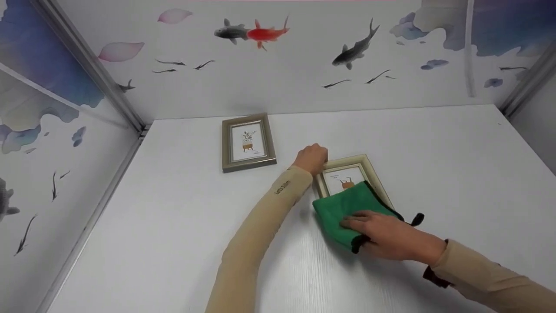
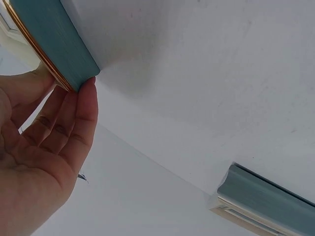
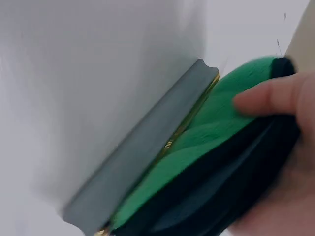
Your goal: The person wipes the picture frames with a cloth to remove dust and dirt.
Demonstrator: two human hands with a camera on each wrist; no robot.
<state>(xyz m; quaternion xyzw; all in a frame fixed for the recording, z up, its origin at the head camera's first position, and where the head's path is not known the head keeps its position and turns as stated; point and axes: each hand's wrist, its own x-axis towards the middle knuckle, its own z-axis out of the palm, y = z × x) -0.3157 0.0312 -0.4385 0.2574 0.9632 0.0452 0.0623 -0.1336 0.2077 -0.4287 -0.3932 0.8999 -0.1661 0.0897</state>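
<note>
A light gold picture frame [image 1: 377, 176] with a small plant print lies on the white table. My left hand [image 1: 312, 157] grips its far left corner; in the left wrist view thumb and fingers pinch the frame's blue-grey side [image 2: 54, 39]. Over the near part of the frame spreads a green cloth [image 1: 339, 208] with black edging. My right hand [image 1: 386, 234] holds this cloth against the frame, fingers on top. In the right wrist view the thumb lies on the cloth [image 3: 206, 135] beside the frame's grey side [image 3: 142, 147]. The frame's near end is hidden under cloth and hand.
A second, darker bronze picture frame [image 1: 226, 145] lies flat to the left, near the table's back edge. White panels with painted fish [image 1: 354, 50] stand behind and to the left of the white table [image 1: 165, 195].
</note>
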